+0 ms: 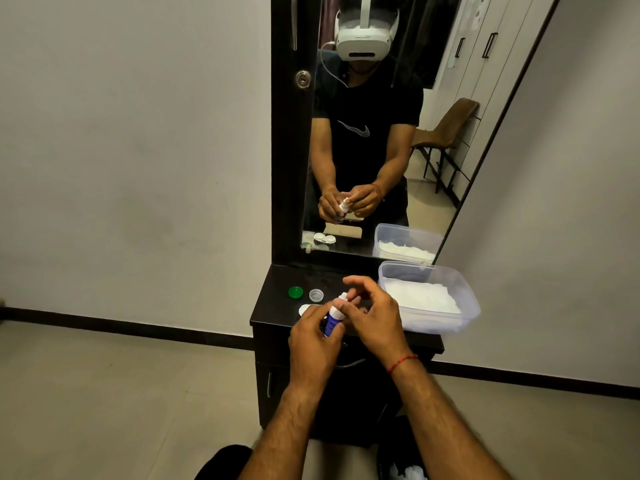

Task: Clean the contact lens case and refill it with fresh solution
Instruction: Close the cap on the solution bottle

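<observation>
Observed: the person's left hand point(313, 341) grips the body of the solution bottle point(333, 315), fingers wrapped round its blue label. The right hand point(374, 317) is curled at the bottle's white top, thumb and fingers pinching there while the forefinger stands free above. Whether the top is being loosened or is already off cannot be told; the mirror point(381, 133) repeats the same two-handed hold without settling it.

Bottle attitude: near upright, long axis leaning slightly away from the person and to the right, nozzle uppermost.

Position of task item: the contact lens case point(304, 309) lies on the dresser top point(273, 310), just left of the bottle and slightly beyond it, partly hidden by the left knuckles. Only one white well shows. Its two lids, a green cap point(295, 292) and a clear cap point(316, 294), sit beyond and left of the bottle, apart from the case, so the wells stand open.

Right of the bottle: a clear plastic tub point(429, 322) holding white tissue point(422, 296).

Assessment: the bottle must tip leftward and down for the nozzle to come over the wells. The left hand is nearer the case and now covers part of it. Misdirected drops onto the dresser top are the likely fault.
</observation>
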